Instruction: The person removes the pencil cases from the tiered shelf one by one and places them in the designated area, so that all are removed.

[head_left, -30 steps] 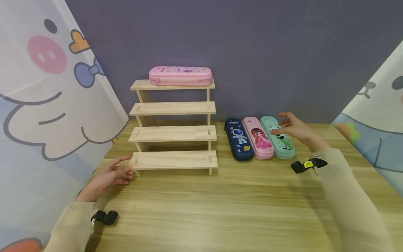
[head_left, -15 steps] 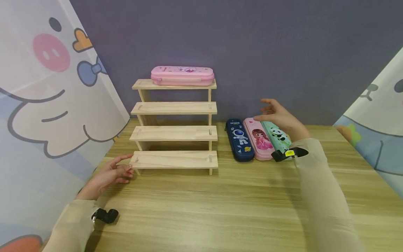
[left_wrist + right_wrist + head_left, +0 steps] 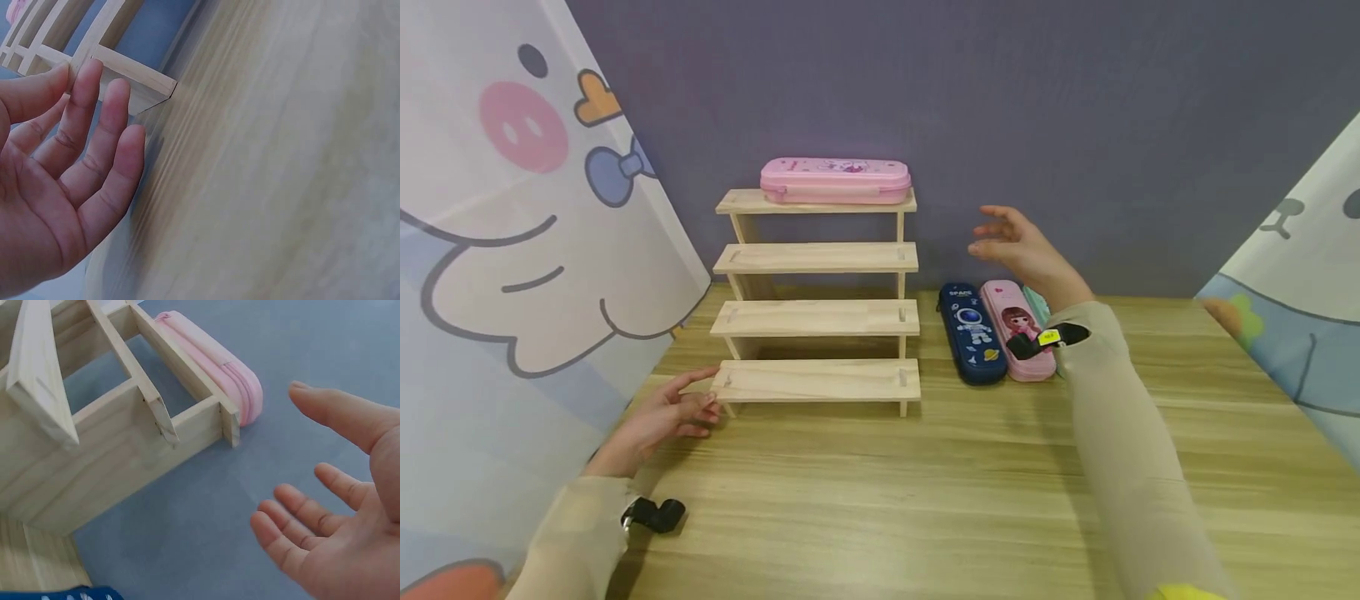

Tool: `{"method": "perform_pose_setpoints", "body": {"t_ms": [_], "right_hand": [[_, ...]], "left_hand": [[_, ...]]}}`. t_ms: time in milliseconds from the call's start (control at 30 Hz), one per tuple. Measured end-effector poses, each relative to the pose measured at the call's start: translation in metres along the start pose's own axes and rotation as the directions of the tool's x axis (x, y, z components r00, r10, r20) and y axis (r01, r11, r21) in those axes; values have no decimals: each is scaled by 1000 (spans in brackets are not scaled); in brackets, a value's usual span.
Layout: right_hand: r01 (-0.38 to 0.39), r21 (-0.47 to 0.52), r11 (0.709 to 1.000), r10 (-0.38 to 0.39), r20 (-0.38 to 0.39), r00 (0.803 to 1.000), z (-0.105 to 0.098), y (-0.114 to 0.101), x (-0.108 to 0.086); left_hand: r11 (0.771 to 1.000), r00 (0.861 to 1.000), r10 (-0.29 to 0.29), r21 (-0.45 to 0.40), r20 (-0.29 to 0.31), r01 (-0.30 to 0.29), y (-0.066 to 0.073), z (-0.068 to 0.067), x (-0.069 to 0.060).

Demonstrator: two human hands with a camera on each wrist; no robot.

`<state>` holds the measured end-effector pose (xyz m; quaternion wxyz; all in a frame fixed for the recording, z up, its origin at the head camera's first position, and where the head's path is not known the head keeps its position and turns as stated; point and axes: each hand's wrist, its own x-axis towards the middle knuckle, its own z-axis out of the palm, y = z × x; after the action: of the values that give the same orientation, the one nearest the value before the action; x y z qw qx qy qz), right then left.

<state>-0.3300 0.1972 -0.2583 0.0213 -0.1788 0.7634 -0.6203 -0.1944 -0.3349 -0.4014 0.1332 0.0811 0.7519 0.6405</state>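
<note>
A four-tier wooden display rack (image 3: 816, 381) stands on the table, a pink pencil case (image 3: 835, 182) lying along its top tier. At the left end of its lowest board, my left hand (image 3: 662, 418) pinches the corner between thumb and finger; the left wrist view shows the board's end between the fingertips (image 3: 87, 72). My right hand (image 3: 1030, 257) is in the air right of the rack, fingers spread and holding nothing. Below it lie a navy astronaut pencil case (image 3: 972, 333), a pink doll pencil case (image 3: 1011, 308) and a mint-green pencil case (image 3: 1037, 302), mostly hidden by the forearm.
A dark grey partition (image 3: 1075, 125) rises behind the table. Cartoon-printed panels (image 3: 475, 292) flank both sides. The wood-grain table (image 3: 850, 500) extends in front of the rack. Each wrist carries a small black camera (image 3: 658, 515).
My right hand has risen and moved left, from over the mint-green pencil case to above the navy one, carrying nothing. My left hand keeps its place at the rack.
</note>
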Motion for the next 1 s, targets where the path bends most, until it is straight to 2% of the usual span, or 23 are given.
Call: {"method": "perform_pose_setpoints", "body": {"t_ms": [133, 233, 467, 700, 1000], "right_hand": [[33, 75, 997, -31, -30, 999, 7, -2, 14], [55, 104, 993, -49, -53, 997, 14, -6, 24], [64, 87, 994, -57, -77, 995, 26, -14, 44], [111, 63, 992, -103, -124, 987, 43, -20, 65], [156, -54, 986, -163, -157, 974, 62, -25, 87]], "left_hand": [[1000, 1000, 5, -17, 15, -5, -1, 1, 1], [1000, 1000, 0, -3, 4, 0, 0, 1, 1], [999, 999, -33, 33, -24, 34, 1, 0, 1], [1000, 1000, -16, 18, -8, 16, 0, -1, 0], [1000, 1000, 4, -1, 5, -4, 0, 2, -1]]}}
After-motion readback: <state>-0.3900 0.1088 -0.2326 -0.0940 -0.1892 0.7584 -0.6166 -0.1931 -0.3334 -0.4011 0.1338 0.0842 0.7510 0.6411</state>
